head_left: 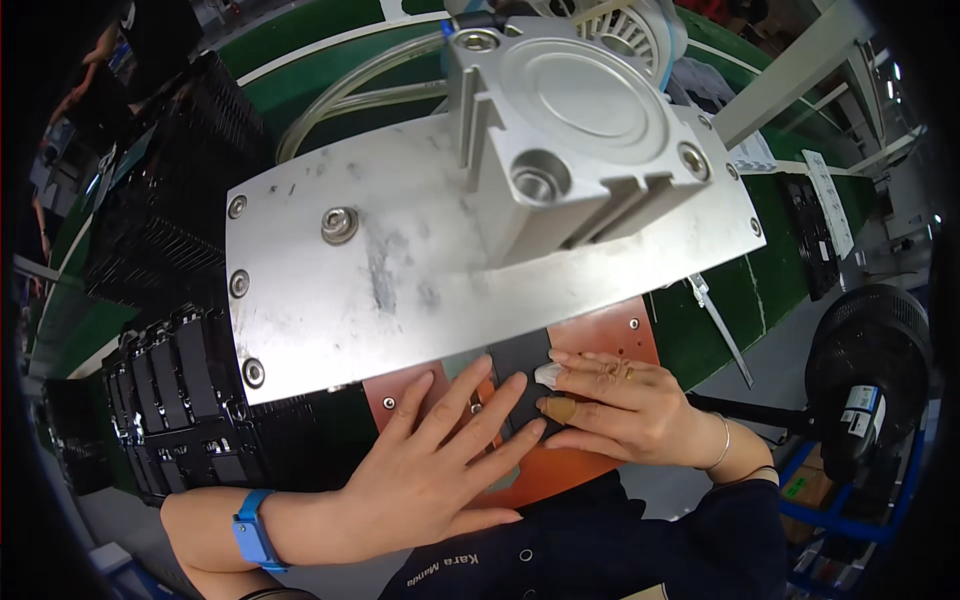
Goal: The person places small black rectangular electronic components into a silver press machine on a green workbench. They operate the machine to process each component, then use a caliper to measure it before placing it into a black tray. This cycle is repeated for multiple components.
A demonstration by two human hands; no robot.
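Under the press, a dark grey flat piece (516,362) lies on a copper-orange fixture plate (615,335). My left hand (420,480) is open, its fingers spread over the fixture and the left side of the dark piece. From the right, my right hand (625,410) rests stretched fingers at the piece's right edge, thumb lower down. One of its fingertips carries a white covering (548,374), another a tan one (560,408). Both hands stay below the front edge of the metal top plate (310,290). What lies under my palms is hidden.
A silver pneumatic cylinder (590,110) stands on the top plate, clear hoses (340,100) behind it. Black trays (175,395) holding dark parts are stacked at left. Calipers (722,325) lie on the green table at right, near a black round-headed device (868,350).
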